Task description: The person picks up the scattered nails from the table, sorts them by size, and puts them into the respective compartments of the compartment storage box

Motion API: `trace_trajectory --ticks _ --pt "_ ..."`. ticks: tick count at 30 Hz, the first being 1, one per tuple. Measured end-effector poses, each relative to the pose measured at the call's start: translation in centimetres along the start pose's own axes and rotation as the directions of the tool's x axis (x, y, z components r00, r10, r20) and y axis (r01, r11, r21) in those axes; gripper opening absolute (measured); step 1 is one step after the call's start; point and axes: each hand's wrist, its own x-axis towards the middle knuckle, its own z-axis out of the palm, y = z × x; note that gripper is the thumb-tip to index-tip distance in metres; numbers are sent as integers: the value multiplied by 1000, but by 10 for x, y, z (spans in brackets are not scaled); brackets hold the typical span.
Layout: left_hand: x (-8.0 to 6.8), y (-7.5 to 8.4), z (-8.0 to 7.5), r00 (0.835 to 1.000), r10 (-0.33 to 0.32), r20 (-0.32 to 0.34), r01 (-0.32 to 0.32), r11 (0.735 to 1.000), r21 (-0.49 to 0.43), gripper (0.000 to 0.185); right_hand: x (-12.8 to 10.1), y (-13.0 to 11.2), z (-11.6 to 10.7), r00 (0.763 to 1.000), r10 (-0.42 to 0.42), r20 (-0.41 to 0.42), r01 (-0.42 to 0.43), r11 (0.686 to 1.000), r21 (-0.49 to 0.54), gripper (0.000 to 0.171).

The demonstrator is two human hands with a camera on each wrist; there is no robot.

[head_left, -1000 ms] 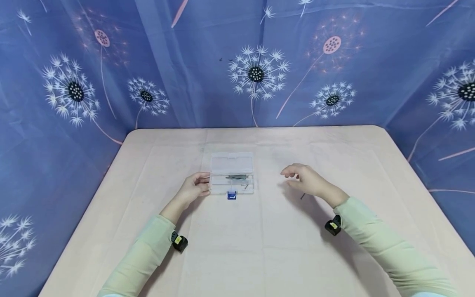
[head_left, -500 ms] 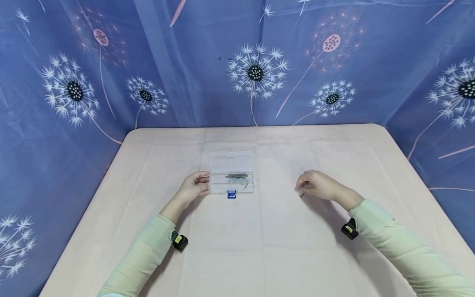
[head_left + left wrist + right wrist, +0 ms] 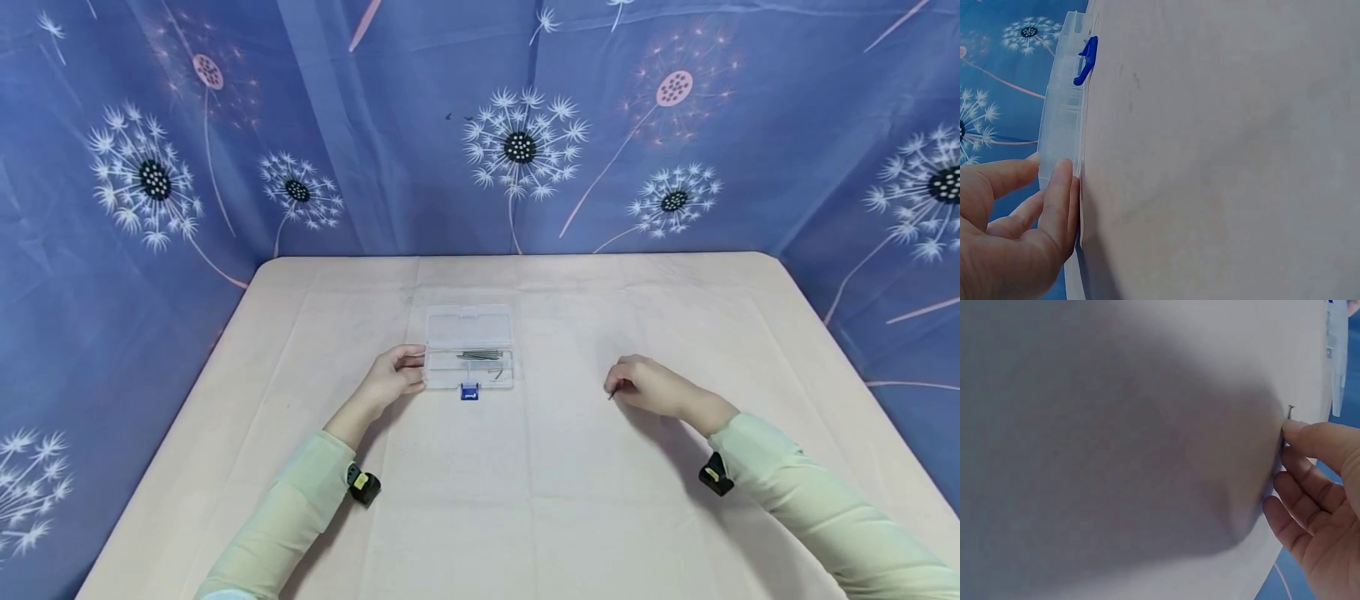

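A clear plastic box (image 3: 468,327) lies open on the table, its lid flat behind, with several thin nails (image 3: 480,357) in its tray and a blue latch (image 3: 468,392) at the front. My left hand (image 3: 392,379) grips the box's left end between thumb and fingers; in the left wrist view the left hand (image 3: 1016,231) is on the box (image 3: 1063,106) near the latch (image 3: 1087,59). My right hand (image 3: 648,383) rests on the table to the right, fingers curled down, pinching a small dark nail (image 3: 611,394). In the right wrist view the nail (image 3: 1289,412) pokes out past the right hand's (image 3: 1322,506) fingertip (image 3: 1300,431).
The table (image 3: 525,500) has a pale pink cloth over it. Blue curtains (image 3: 375,167) with a dandelion print hang close behind and on both sides. A small black device (image 3: 364,487) is strapped to each wrist.
My right hand has come down and back toward me onto the table, and its fingers have curled onto the small nail. The left hand and the box have stayed put.
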Motion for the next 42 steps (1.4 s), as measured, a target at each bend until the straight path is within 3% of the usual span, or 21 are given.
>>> trace_trajectory --ticks 7,14,19,25,33,37,42 --pt "1 -1 1 1000 6 7 -5 1000 -6 47 -2 -4 6 998 -57 -30 51 985 -162 17" --pt "0 1 0 1000 2 8 -2 1000 -5 48 4 -13 11 994 -104 -27 83 900 -428 13" --pt "0 2 0 1000 12 6 -12 1000 -10 47 8 -14 14 993 -100 -55 62 879 -473 17" --pt "-2 2 1 1000 8 12 -8 1000 -6 47 8 -9 14 993 -111 -42 81 893 -443 21" --pt "-2 1 2 1000 -4 -13 4 1000 15 46 4 -6 9 999 -28 -19 24 977 -213 31" --pt "-2 0 2 1000 -6 -14 7 1000 11 46 1 -4 9 998 -26 -51 20 994 -108 24" --pt "-2 0 0 1000 -1 -8 1 1000 9 46 1 -3 14 988 -27 -154 28 1000 1 18"
